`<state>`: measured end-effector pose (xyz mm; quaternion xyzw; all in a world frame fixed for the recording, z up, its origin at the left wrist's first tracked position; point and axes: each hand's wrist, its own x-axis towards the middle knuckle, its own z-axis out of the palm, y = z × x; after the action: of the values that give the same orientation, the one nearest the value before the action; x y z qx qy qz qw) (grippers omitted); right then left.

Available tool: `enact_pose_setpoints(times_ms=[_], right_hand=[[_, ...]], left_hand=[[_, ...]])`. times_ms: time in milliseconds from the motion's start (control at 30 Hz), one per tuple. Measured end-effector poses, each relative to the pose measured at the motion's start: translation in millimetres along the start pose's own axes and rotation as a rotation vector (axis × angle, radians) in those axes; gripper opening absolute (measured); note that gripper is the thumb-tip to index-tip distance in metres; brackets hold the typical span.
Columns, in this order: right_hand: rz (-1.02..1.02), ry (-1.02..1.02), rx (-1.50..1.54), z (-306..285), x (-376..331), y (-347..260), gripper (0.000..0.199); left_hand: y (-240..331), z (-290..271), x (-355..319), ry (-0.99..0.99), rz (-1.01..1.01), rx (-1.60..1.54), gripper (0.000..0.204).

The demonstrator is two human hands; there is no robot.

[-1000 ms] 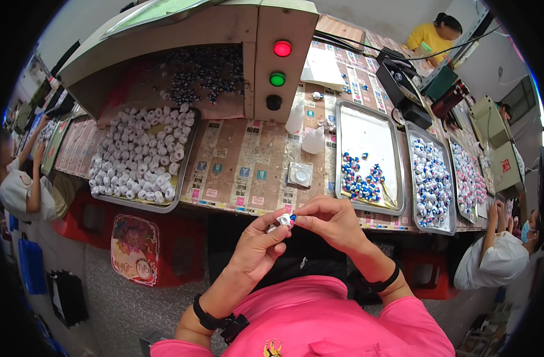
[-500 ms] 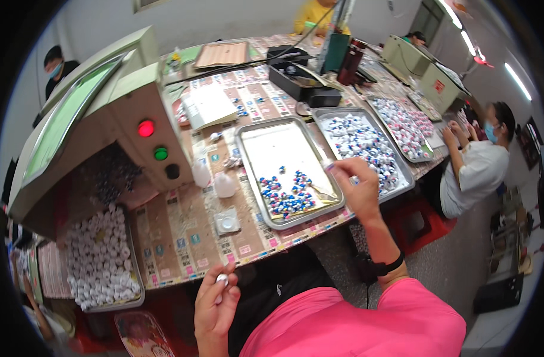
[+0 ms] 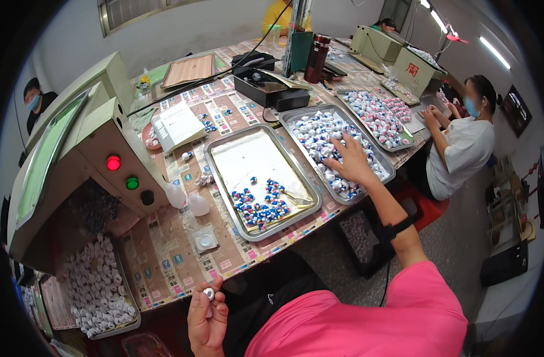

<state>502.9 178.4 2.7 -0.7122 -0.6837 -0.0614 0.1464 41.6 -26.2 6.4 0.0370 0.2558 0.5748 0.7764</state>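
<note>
My left hand (image 3: 207, 321), low in front of my body, has its fingers closed round a small white round piece (image 3: 209, 293) with a dark centre. Something pinkish-white shows lower between the same fingers, too small to name. My right hand (image 3: 352, 163) reaches over a metal tray (image 3: 393, 171) heaped with white and blue pieces (image 3: 310, 134). Its fingers are spread, with the tips at the heap; no piece shows in them. Left of it lies another metal tray (image 3: 248, 156) lined with white, with small blue, white and red pieces (image 3: 261, 208) gathered at its near end.
A machine box (image 3: 93, 160) with red and green lights stands at left, a tray of white pieces (image 3: 99, 285) below it. White bottles (image 3: 197, 204), a booklet (image 3: 178, 126), a black box (image 3: 266, 92) and a flask (image 3: 317, 58) are on the table. A co-worker (image 3: 462, 134) sits at right.
My right hand has moved from beside the lined tray onto the heap of white and blue pieces, its pinched fingers spreading. My left hand still holds its piece. The whole view has shifted.
</note>
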Motion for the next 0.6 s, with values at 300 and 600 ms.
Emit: enact_pose_setpoints(times_ms=[300, 600], right_hand=[[-0.057, -0.116, 0.136, 22.0, 62.2, 44.6, 0.072], [-0.208, 0.29, 0.056, -9.9, 9.0, -42.7, 0.048]], left_hand=[[1.2, -6.6, -13.5, 0.016, 0.045, -0.023, 0.021], [2.2, -10.1, -19.0, 0.022, 0.053, 0.006, 0.02]])
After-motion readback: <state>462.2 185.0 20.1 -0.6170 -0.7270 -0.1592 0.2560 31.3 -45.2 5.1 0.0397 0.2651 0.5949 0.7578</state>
